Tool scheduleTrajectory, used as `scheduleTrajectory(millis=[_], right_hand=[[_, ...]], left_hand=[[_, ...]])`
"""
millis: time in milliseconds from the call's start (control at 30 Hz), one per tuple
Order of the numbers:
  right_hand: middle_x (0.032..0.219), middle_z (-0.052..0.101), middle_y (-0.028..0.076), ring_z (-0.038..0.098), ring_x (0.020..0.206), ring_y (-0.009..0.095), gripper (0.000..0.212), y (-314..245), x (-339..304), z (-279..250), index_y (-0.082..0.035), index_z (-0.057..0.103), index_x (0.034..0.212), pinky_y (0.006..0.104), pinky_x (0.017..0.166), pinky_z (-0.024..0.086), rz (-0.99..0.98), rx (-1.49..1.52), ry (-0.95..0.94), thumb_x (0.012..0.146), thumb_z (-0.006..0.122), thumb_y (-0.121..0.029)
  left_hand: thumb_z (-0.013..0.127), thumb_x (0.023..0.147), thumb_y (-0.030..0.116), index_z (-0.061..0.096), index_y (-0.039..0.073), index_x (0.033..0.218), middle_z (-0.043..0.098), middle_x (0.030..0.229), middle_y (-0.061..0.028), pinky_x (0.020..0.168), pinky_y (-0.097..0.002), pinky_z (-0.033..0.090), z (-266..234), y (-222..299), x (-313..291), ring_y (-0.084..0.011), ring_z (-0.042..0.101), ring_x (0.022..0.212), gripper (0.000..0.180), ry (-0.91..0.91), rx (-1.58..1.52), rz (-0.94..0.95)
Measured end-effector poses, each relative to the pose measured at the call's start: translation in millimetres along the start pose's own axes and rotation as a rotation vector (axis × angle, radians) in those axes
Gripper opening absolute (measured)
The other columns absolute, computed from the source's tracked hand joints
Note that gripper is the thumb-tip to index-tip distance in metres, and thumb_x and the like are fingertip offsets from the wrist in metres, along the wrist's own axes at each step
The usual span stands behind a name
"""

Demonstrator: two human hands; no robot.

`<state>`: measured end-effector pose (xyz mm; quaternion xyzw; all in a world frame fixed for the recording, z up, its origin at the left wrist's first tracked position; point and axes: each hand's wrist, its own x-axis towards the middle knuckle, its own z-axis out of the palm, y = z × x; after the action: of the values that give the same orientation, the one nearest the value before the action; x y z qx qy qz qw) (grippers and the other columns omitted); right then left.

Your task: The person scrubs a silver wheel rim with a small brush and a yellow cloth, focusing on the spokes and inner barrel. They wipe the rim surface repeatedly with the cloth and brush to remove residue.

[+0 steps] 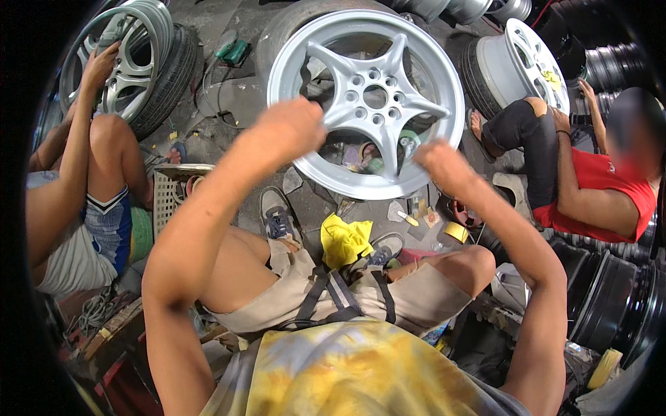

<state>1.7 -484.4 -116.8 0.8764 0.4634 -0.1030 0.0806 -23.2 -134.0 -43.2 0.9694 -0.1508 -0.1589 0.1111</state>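
Two hands [368, 149] on silver rim [430, 76]

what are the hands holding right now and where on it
Both hands hold the silver five-spoke alloy wheel rim upright: the left hand grips its lower-left outer edge, the right hand its lower-right outer edge.

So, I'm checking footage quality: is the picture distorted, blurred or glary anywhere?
Head view: fisheye bends the scene toward a black rim at the corners; the silver wheel rim is sharp and evenly lit, without harsh glare; the left hand and right hand on it look crisp; a seated person's face on the right is blurred.
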Motion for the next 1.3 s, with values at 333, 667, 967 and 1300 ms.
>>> scheduleTrajectory(millis=[333, 667, 967, 1300], right_hand=[[0.108, 0.07, 0.014, 0.066, 0.106, 0.029, 0.034, -59.2, -42.5, -7.6, -0.005, 0.072, 0.11, 0.0431, 0.1, 0.048, 0.207, 0.077, 0.267, 0.078, 0.061, -0.001], [0.125, 0.07, 0.012, 0.064, 0.123, 0.026, 0.038, -155.8, -22.5, 22.3, -0.004, 0.071, 0.117, 0.0503, 0.109, 0.045, 0.162, 0.321, 0.622, 0.081, 0.061, 0.003], [0.131, 0.065, 0.016, 0.059, 0.127, 0.033, 0.048, -208.9, 115.1, -9.0, -0.001, 0.064, 0.126, 0.0433, 0.112, 0.044, 0.116, 0.512, 0.828, 0.078, 0.062, 0.002], [0.122, 0.071, 0.014, 0.066, 0.12, 0.031, 0.041, -177.2, -6.4, 14.7, -0.004, 0.071, 0.121, 0.0462, 0.107, 0.05, 0.17, 0.45, 0.658, 0.083, 0.058, 0.007]], left_hand=[[0.069, 0.096, 0.04, 0.069, -0.01, 0.097, 0.071, 0.076, -0.0198, 0.053, -0.0371, 0.061, 10.1, -120.3, 32.5, -0.0256, 0.073, 0.063, 0.05, 0.035, -0.727, -0.42], [0.063, 0.097, 0.054, 0.07, -0.011, 0.104, 0.071, 0.072, -0.0171, 0.047, -0.0325, 0.061, 31.3, -132.8, 49.0, -0.0201, 0.071, 0.054, 0.065, 0.103, -0.886, -0.417], [0.062, 0.098, 0.052, 0.068, -0.013, 0.106, 0.071, 0.075, -0.0228, 0.051, -0.0357, 0.064, 11.8, -120.9, 55.7, -0.026, 0.073, 0.059, 0.065, 0.017, -0.942, -0.497], [0.061, 0.1, 0.044, 0.061, -0.024, 0.106, 0.069, 0.092, -0.0338, 0.056, -0.0388, 0.066, 11.4, -132.3, 40.6, -0.0346, 0.074, 0.068, 0.068, 0.001, -1.08, -0.404]])
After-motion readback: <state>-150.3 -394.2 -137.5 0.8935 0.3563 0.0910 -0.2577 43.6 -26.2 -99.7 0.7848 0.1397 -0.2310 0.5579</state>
